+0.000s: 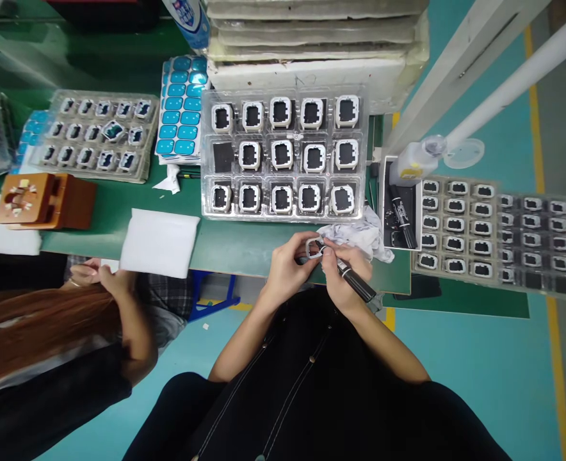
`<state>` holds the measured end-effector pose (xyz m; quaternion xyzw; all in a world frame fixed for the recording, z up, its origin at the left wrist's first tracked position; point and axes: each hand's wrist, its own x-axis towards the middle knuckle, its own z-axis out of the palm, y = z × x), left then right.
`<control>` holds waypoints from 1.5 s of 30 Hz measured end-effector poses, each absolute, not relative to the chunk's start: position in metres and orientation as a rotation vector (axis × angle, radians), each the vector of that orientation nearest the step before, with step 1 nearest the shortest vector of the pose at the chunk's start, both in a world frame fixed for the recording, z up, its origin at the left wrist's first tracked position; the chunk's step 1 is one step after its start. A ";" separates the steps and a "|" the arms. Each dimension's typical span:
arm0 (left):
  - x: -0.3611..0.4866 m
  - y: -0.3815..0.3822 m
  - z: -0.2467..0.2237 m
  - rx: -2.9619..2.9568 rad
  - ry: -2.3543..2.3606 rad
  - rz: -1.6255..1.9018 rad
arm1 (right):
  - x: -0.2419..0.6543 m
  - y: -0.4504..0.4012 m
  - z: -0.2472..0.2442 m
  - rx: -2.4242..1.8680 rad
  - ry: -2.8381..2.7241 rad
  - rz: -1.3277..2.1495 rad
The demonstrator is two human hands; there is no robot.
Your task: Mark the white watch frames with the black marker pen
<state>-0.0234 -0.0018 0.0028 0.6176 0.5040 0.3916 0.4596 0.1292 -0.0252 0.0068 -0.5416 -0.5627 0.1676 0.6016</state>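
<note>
Near the table's front edge my left hand (pixel 289 264) pinches a small white square frame (pixel 314 248) by its left side. A black marker (pixel 356 282) is gripped in my right hand (pixel 341 276), its tip at the frame's opening. Just beyond my hands lies a clear plastic tray (pixel 283 214) with rows of similar white frames; its middle-row left pocket (pixel 223 157) holds no frame. A crumpled white cloth (pixel 362 234) is behind my right hand.
A box (pixel 386 240) with markers and a bottle (pixel 410 163) stand right of the cloth, beside more trays (pixel 497 240). To the left are a white pad (pixel 159 243), blue sheets (pixel 180 105), an orange-brown block (pixel 47 200) and a co-worker's hands (pixel 103 275).
</note>
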 end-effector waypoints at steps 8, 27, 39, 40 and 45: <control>-0.023 -0.006 0.007 1.627 1.289 0.942 | 0.130 -0.026 0.007 -1.263 -1.380 0.291; -0.022 -0.009 0.003 1.609 1.326 0.986 | 0.129 -0.025 0.006 -1.163 -1.437 0.302; -0.022 -0.008 0.008 1.535 1.319 0.983 | 0.130 -0.028 0.008 -1.202 -1.434 0.333; -0.022 -0.007 0.008 1.514 1.311 0.982 | 0.129 -0.029 0.008 -1.209 -1.419 0.341; -0.022 -0.006 0.007 1.467 1.276 0.993 | 0.128 -0.030 0.007 -1.226 -1.365 0.380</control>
